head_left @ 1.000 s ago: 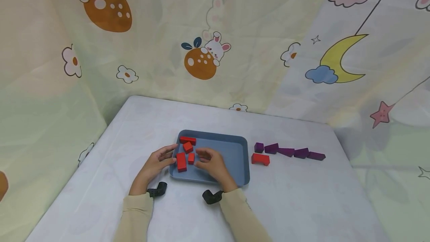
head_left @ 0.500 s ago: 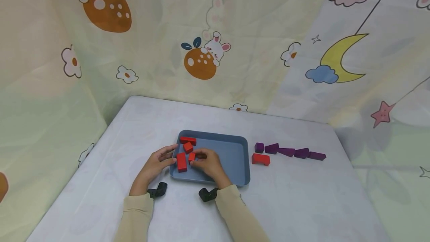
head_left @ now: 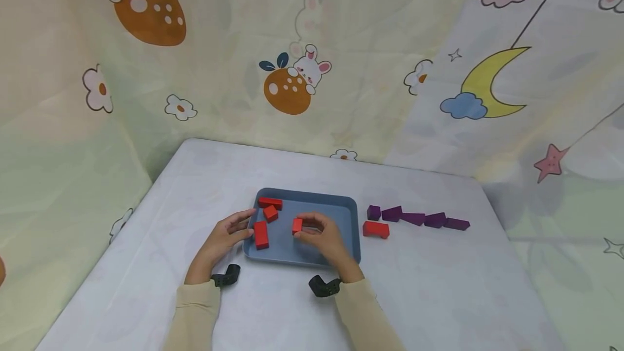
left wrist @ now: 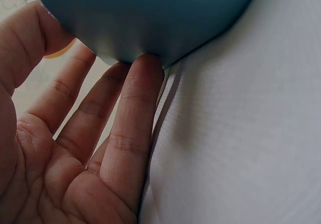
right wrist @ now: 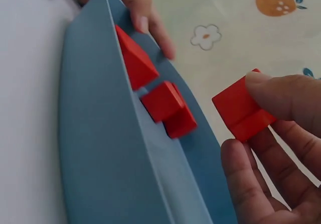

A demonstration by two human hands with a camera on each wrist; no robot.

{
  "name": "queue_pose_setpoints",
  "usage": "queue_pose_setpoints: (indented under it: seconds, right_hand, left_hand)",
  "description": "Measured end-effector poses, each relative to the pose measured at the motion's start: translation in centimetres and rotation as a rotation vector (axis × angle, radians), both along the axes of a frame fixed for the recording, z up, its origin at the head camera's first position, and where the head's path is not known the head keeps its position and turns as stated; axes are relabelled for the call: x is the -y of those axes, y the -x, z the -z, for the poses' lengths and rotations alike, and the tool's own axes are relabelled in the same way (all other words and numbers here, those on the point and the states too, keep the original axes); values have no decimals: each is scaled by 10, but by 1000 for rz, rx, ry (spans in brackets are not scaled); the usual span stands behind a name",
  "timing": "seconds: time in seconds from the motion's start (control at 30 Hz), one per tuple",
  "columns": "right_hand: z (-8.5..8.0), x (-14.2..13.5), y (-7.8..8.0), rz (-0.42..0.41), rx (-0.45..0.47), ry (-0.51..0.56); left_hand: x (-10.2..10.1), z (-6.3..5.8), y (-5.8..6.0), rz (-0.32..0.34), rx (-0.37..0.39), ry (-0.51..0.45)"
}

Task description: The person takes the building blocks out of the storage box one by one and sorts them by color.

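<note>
Between the thumb and fingertips of my right hand (head_left: 327,238) a small red block (right wrist: 241,111) is pinched above the blue-grey tray (head_left: 336,253). My left hand (head_left: 225,240) rests at the tray's left edge. In the left wrist view its extended fingers (left wrist: 131,113) touch the outside of the tray. Three other red blocks lie in the tray's left part: a long one (head_left: 270,203) at the back, a small one (head_left: 270,213) in the middle, and a larger rectangular one (head_left: 261,235) near the left thumb.
Right of the tray, a red block with a notched underside (head_left: 376,229) lies on the white table (head_left: 429,286). Behind it, several purple blocks (head_left: 413,219) run in a row to the right. Patterned cloth (head_left: 219,69) stands behind the table.
My right hand has taken hold of the small red block among the others and moved it right, up off the tray floor. The left hand keeps its place.
</note>
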State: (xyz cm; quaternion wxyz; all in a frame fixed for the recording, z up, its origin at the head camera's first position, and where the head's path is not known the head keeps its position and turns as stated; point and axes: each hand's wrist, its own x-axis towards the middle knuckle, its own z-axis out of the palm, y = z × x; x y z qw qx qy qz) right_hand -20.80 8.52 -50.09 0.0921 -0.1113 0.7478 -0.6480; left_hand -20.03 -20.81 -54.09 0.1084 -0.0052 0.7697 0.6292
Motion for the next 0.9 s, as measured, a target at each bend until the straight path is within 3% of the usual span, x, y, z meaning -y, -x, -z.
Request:
queue_pose_setpoints:
  seconds: [0.37,0.73,0.9]
  right_hand:
    - [-9,-76,-8,89,-12,-13]
    - [1,-151,-5,240,-122,-136]
    - [2,-182,-3,289,-126,-171]
  left_hand:
    - [2,-1,0,6,-21,7]
    - [-1,-1,-1,7,-12,-4]
    - [-1,0,0,1,-8,1]
